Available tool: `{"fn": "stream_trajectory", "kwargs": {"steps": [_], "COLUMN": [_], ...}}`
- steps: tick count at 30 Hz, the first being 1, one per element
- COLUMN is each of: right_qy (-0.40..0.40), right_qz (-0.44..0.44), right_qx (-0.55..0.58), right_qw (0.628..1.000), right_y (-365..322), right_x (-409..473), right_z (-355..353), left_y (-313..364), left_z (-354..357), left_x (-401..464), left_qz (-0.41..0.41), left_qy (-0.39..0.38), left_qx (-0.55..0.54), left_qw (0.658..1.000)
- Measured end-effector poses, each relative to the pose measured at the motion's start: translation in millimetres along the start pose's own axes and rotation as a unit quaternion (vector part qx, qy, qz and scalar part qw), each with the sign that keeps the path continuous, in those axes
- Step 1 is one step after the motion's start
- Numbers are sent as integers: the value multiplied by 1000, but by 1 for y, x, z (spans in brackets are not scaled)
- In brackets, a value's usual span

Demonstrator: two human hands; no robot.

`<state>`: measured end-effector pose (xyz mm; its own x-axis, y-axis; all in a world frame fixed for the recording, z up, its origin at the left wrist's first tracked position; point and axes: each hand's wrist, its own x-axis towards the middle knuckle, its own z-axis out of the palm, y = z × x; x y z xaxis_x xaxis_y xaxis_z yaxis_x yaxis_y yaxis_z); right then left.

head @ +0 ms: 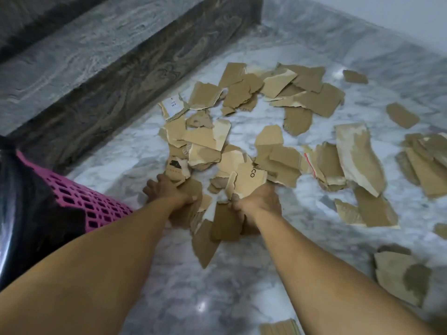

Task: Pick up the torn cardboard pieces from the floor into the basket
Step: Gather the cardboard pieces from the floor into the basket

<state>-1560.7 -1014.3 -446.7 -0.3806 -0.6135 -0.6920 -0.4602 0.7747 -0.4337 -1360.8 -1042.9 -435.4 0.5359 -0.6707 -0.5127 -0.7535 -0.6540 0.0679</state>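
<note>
Left hand (169, 189) and right hand (256, 201) both clamp torn brown cardboard pieces (217, 221); light, stiff, slidey on marble, so scoop by edges toward pink plastic lattice basket (79, 199).

torn brown cardboard pieces (285, 97): flat, ragged-edged, strewn and overlapping across the white marble floor, some with print or a white label | nearest pieces bunched up between both hands | pink perforated plastic basket (79, 199): at left edge, partly hidden, beside the pile
</note>
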Motion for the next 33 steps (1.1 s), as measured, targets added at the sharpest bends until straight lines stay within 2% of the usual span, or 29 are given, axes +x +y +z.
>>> {"fn": "stream_trajectory", "kwargs": {"steps": [2, 5, 10, 12, 15, 19, 22, 27, 29, 31, 33], "right_qy": [-35, -59, -51, -59, -78, -90, -56, -47, -58, -61, -46], "right_qz": [-19, -60, -148, -165, -197, -218, -242, -263, -254, -246, -246], "right_qx": [3, -75, -245, -301, -406, -478, -474, -462, -428, -392, -364], "right_qw": [999, 994, 957, 937, 889, 846, 845, 846, 865, 884, 897], "right_y": [-2, -9, -30, -40, -56, -78, -84, -73, -65, -56, -47], "right_x": [4, 8, 8, 8, 11, 21, 36, 72, 81, 86, 87], "right_z": [-10, -32, -77, -93, -107, -119, -122, -114, -111, -110, -109], "left_y": [-3, -3, 12, 23, 39, 58, 68, 97, 109, 117, 122], "left_z": [0, -7, -27, -37, -54, -74, -88, -100, -102, -101, -94], "left_x": [2, 5, 5, 4, 1, -2, 7, 4, 1, 1, 10], "left_qz": [-17, -25, 45, 89, 122, 169, 182, 112, 109, 112, 146], "left_qy": [-4, -53, -119, -142, -183, -164, -173, -375, -430, -442, -385], "left_qx": [4, -62, -99, -53, 85, 314, 341, 251, 236, 220, 177], "left_qw": [1000, 996, 987, 984, 972, 920, 906, 885, 865, 862, 894]}}
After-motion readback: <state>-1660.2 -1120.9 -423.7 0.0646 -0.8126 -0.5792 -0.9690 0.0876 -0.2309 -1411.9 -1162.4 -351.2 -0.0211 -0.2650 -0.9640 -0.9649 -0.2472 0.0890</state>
